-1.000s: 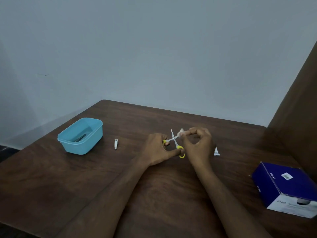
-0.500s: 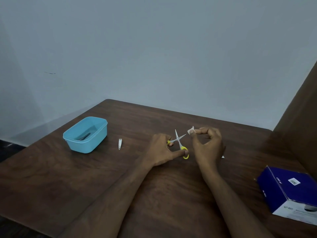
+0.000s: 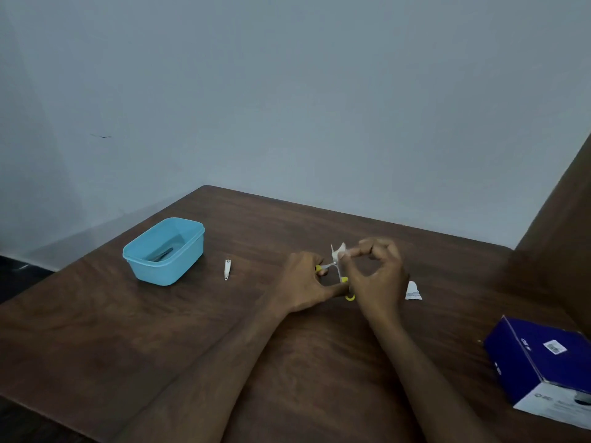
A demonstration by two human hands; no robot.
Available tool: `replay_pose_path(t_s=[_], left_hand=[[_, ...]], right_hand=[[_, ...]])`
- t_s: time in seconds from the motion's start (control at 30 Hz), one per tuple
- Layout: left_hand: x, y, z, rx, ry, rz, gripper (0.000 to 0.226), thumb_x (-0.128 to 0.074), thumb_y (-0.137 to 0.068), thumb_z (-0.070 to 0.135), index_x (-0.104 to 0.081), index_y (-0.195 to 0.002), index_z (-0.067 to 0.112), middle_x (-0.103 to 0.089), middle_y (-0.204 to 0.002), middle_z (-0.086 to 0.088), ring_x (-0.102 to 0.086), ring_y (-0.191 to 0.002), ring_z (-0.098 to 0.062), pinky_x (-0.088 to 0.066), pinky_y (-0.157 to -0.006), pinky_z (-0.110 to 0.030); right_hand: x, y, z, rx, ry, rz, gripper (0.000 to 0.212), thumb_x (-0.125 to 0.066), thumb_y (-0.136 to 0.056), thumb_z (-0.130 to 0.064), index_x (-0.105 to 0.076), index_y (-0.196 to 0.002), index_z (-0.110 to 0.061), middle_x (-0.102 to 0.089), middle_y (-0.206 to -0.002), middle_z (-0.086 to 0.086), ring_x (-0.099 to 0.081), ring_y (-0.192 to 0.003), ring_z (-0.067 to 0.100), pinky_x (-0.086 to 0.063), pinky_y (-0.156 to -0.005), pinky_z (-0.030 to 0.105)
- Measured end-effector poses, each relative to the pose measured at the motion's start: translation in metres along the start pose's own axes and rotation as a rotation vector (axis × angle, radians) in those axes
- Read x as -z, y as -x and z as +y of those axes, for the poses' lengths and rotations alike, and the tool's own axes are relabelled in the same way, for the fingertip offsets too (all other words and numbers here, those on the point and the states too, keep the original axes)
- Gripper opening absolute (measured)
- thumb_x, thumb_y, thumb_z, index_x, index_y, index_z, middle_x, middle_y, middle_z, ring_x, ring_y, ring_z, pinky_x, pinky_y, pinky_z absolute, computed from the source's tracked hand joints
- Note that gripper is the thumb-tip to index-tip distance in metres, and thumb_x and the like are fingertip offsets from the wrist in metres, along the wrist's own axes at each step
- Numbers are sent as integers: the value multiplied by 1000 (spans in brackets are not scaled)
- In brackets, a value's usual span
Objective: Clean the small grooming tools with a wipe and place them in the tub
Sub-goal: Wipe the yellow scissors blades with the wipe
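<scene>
My left hand (image 3: 303, 284) grips small scissors (image 3: 339, 275) with yellow handles over the middle of the brown table (image 3: 128, 330); the blades are spread. My right hand (image 3: 379, 276) pinches a small white wipe (image 3: 339, 251) against one blade near its tip. A light blue tub (image 3: 164, 251) stands at the left with a dark slim tool lying inside. A small silver nail clipper (image 3: 227, 269) lies on the table between the tub and my hands.
A torn white wipe wrapper (image 3: 413, 290) lies just right of my right hand. A dark blue box (image 3: 543, 362) sits at the right edge of the table. A brown panel (image 3: 566, 225) rises at the right, and a pale wall stands behind.
My right hand had pulled the wipe off to the right of the scissors and now has brought it back onto a blade. The left hand keeps holding the scissors.
</scene>
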State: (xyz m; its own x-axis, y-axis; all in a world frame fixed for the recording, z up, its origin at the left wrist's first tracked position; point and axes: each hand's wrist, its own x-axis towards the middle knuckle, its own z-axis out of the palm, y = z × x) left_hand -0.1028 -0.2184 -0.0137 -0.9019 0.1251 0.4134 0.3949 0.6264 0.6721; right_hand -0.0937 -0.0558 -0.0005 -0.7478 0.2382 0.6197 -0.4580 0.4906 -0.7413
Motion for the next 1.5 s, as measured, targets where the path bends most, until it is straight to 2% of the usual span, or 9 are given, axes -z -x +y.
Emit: replay_pose_path(t_s=[0.2,0.3,0.4,0.67,0.9,1.1,1.2,1.4,1.5], left_hand=[[2,-5,2,68,0,100,73,-90,-65,69,-36,-59,20,-36,-53,3,-30,-50,-10,-26,-50,-30],[4,-4,0,69,4,94,70,-87,-66,69,-40,-59,18,-39,-52,4,-33,-50,-9,-26,-49,-30],[3,-3,0,13,-15,80,59,-86,-73,57,-45,-61,17,-44,-51,5,-37,-47,-10,-29,-49,-28],[6,0,-2,15,32,4,47,-91,-77,45,-49,-71,25,-51,-58,11,-45,-51,-5,-36,-53,-21],[16,-3,1,128,329,-113,24,-59,-109,29,-78,-104,14,-74,-77,2,-56,-59,-12,-50,-56,-28],[11,-4,-2,137,286,-33,28,-67,-106,29,-80,-89,11,-80,-79,0,-65,-59,-12,-56,-62,-29],[10,-4,0,115,249,-13,27,-69,-104,30,-81,-88,12,-79,-76,3,-67,-56,-12,-56,-58,-26],[11,-4,2,85,207,42,27,-71,-103,29,-82,-83,14,-79,-73,4,-72,-57,-26,-57,-57,-30],[11,-3,1,77,200,32,28,-71,-103,30,-81,-82,15,-78,-73,4,-72,-56,-22,-56,-56,-26]], right_hand=[[14,-5,1,-50,13,149,20,-87,-85,-24,-71,-74,-28,-71,-95,-12,-67,-88,3,-47,-79,17],[6,0,0,-160,-84,-93,19,-90,-81,-23,-72,-74,-25,-78,-95,-13,-72,-93,5,-55,-84,31],[-3,5,1,-261,-74,-224,21,-92,-80,-23,-72,-73,-21,-79,-77,-9,-76,-75,6,-62,-74,38],[-2,8,4,-367,-164,-180,21,-91,-82,-22,-71,-79,-15,-77,-69,2,-75,-64,20,-63,-71,49],[4,-5,13,-397,-215,-35,22,-91,-83,-26,-71,-81,-18,-77,-73,0,-74,-62,16,-62,-71,50],[15,-9,4,28,120,165,17,-86,-89,-24,-71,-81,-24,-70,-84,-13,-67,-84,15,-48,-76,33],[7,-8,8,228,176,67,14,-86,-89,-16,-74,-82,-20,-71,-84,-6,-61,-86,20,-42,-74,30],[-13,-3,22,340,282,-125,25,-81,-80,7,-81,-95,-13,-69,-85,5,-63,-85,31,-31,-73,18],[-10,-5,25,305,322,-106,26,-82,-79,6,-81,-95,-14,-69,-85,5,-64,-84,32,-39,-72,24]])
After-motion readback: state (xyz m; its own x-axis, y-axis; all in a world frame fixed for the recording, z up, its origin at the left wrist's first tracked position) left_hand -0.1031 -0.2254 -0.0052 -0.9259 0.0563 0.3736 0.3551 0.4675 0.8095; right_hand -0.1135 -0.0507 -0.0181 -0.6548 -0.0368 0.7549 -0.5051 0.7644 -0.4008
